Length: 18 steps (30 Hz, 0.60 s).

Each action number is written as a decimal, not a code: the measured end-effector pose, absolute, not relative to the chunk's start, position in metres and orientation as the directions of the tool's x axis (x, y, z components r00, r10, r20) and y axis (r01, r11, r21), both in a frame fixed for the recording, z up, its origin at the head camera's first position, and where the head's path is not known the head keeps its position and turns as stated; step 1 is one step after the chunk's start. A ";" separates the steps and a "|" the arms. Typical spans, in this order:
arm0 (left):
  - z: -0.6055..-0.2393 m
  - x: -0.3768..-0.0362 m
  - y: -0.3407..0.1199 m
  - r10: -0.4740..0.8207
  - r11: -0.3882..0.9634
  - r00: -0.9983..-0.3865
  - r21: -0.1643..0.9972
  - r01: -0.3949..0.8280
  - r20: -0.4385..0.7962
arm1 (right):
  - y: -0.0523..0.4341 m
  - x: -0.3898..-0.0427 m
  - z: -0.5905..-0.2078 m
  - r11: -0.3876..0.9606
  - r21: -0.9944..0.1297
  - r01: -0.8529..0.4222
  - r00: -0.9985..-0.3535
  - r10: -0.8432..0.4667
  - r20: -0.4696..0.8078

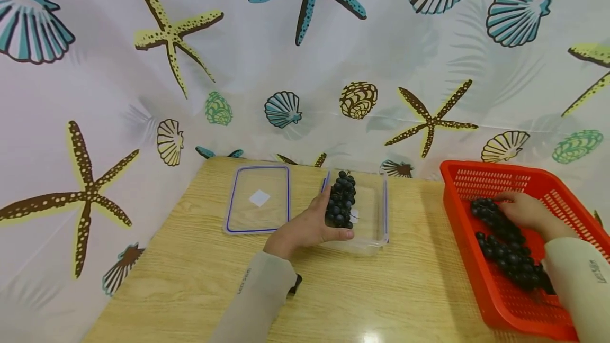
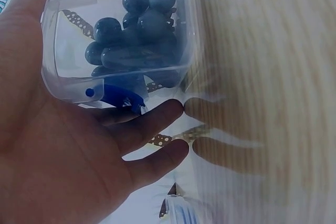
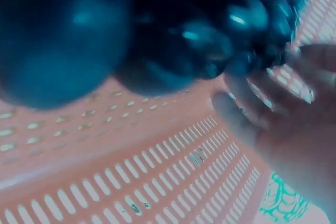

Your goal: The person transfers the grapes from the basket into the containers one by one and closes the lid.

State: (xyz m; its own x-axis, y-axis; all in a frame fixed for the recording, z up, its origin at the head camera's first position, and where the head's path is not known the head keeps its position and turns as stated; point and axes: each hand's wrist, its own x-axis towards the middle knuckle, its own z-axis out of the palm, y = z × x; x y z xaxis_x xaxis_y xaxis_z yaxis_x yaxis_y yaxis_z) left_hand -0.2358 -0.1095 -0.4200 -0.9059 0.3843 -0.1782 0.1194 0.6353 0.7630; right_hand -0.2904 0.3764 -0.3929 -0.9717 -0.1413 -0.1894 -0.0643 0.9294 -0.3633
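Note:
A clear plastic container (image 1: 369, 216) stands on the wooden table with one bunch of dark grapes (image 1: 341, 200) inside. My left hand (image 1: 314, 224) lies against its near left corner, thumb along the front wall. The left wrist view shows the palm and straight fingers (image 2: 157, 124) flat against the container (image 2: 68, 77), with the grapes (image 2: 136, 30) behind the wall. My right hand (image 1: 519, 208) is inside the red basket (image 1: 464, 232), fingers curled over the far end of a grape bunch (image 1: 505, 247). In the blurred right wrist view, the fingers (image 3: 247, 114) hook around the grapes (image 3: 157, 35).
The container's clear lid (image 1: 259, 198) with a blue seal lies flat to the left of the container. The red basket (image 3: 157, 182) sits at the table's right edge. A seashell-patterned curtain (image 1: 305, 68) hangs behind the table.

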 end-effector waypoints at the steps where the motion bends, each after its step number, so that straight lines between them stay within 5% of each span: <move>1: -0.420 -0.236 -0.110 0.383 0.635 -0.906 0.763 0.120 -0.177 | 0.376 -0.291 -0.393 0.915 -0.398 -0.065 -0.962 -0.163 -0.217; 6: -0.421 -0.237 -0.110 0.382 0.631 -0.908 0.766 0.123 -0.170 | 0.371 -0.290 -0.396 0.881 -0.471 -0.051 -0.915 -0.230 -0.331; 18: -0.422 -0.238 -0.108 0.379 0.636 -0.910 0.762 0.123 -0.169 | 0.377 -0.286 -0.403 0.955 -0.277 -0.101 -0.935 -0.187 -0.303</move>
